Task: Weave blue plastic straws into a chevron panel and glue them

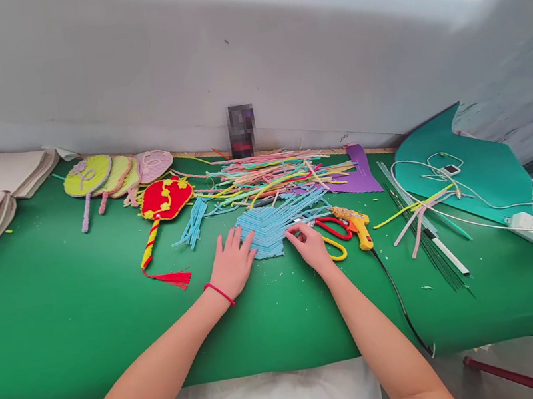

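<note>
My left hand lies spread on the blue ribbed piece while my right hand works in close at its right edge.
The piece (266, 230) rests flat on the green tabletop (266, 327), straight ahead of me, its strips meeting in a V and fanning loose toward the far right. My left hand (232, 262) is palm down, fingers apart, the tips touching its left side. My right hand (310, 246) has thumb and fingertips drawn near each other at the opposite edge; I cannot tell whether they pinch a strip. Just right of that hand are scissors (340, 258) and a yellow glue gun (364, 234). A small blue bundle (193, 226) lies to the left, and mixed coloured stems (273, 175) are heaped on the far side.
</note>
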Demonstrator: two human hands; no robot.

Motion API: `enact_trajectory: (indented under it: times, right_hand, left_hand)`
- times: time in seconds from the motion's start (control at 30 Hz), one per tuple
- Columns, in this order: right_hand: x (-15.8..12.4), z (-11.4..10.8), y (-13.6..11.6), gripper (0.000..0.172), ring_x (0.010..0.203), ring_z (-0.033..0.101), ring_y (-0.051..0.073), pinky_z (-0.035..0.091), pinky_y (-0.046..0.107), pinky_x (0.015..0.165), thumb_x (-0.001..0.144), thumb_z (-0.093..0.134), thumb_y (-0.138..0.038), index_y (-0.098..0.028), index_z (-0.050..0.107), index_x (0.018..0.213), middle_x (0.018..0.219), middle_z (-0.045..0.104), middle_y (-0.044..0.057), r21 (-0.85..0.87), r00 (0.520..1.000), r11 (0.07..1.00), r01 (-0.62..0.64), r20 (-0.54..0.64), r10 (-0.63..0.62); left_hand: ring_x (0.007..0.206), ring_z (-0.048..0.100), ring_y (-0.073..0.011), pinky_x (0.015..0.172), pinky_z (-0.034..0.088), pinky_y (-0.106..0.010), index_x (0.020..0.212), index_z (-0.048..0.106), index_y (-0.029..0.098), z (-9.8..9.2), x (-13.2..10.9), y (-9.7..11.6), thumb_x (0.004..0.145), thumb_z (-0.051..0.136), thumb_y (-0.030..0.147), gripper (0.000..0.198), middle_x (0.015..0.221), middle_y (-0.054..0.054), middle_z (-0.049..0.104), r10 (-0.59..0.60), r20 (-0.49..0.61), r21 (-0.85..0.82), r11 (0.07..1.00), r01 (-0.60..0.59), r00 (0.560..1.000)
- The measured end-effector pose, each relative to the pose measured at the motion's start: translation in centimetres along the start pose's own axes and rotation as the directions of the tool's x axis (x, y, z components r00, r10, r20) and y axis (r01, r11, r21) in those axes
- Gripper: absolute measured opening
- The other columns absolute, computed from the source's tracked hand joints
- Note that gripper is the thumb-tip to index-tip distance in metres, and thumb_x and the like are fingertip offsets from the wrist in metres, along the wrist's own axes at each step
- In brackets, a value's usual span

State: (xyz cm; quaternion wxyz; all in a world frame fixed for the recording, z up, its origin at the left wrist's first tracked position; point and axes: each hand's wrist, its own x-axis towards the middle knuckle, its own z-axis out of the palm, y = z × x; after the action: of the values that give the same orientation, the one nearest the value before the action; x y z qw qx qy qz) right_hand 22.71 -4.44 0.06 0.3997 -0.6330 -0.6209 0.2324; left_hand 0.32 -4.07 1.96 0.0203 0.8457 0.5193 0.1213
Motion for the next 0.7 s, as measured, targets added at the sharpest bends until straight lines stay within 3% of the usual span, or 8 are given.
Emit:
enact_trajectory:
  times: [0.13,0.3,0.47,0.7]
  right_hand:
    - [0.1,0.1,0.1,0.03,0.056,0.046,0.014,0.042,0.03,0.06,0.082,0.051,-0.048,-0.02,0.062,0.08,0.079,0.064,0.004,0.002,1.0,1.0,-0.001,-0.004,0.001]
    - [0.2,0.0,0.3,0.027,0.056,0.046,0.014,0.042,0.029,0.059,0.082,0.052,-0.045,-0.02,0.061,0.081,0.078,0.063,0.003,0.008,1.0,1.0,0.01,0.009,-0.01]
    - [0.1,-0.1,0.3,0.026,0.057,0.046,0.013,0.041,0.029,0.059,0.082,0.052,-0.043,-0.02,0.062,0.081,0.079,0.064,0.004,-0.005,0.999,1.0,0.022,0.024,-0.022]
    - [0.2,0.1,0.4,0.022,0.056,0.046,0.013,0.041,0.029,0.06,0.082,0.052,-0.038,-0.019,0.062,0.081,0.081,0.064,0.004,-0.038,0.997,0.998,0.053,0.061,-0.051]
  left_hand:
    - [0.107,0.058,-0.0219,0.096,0.043,-0.04,0.102,0.066,0.018,-0.5,2.2,-3.9,0.093,0.035,0.025,0.033,0.111,-0.01,0.066,-0.042,-0.068,-0.223,0.975,0.026,0.997]
    - [0.084,0.061,-0.0183,0.079,0.049,-0.032,0.088,0.068,0.019,0.2,3.8,-7.5,0.085,0.048,0.031,0.023,0.089,-0.005,0.066,-0.078,0.025,-0.479,0.874,0.08,0.997]
    - [0.079,0.06,-0.0153,0.075,0.049,-0.028,0.091,0.068,0.018,0.9,4.0,-7.9,0.078,0.057,0.034,0.024,0.089,-0.004,0.065,-0.033,0.077,-0.626,0.777,0.074,0.996]
    - [0.081,0.059,-0.0154,0.077,0.049,-0.03,0.091,0.068,0.019,1.0,4.1,-8.0,0.077,0.058,0.035,0.024,0.09,-0.004,0.063,-0.005,0.066,-0.611,0.79,0.044,0.998]
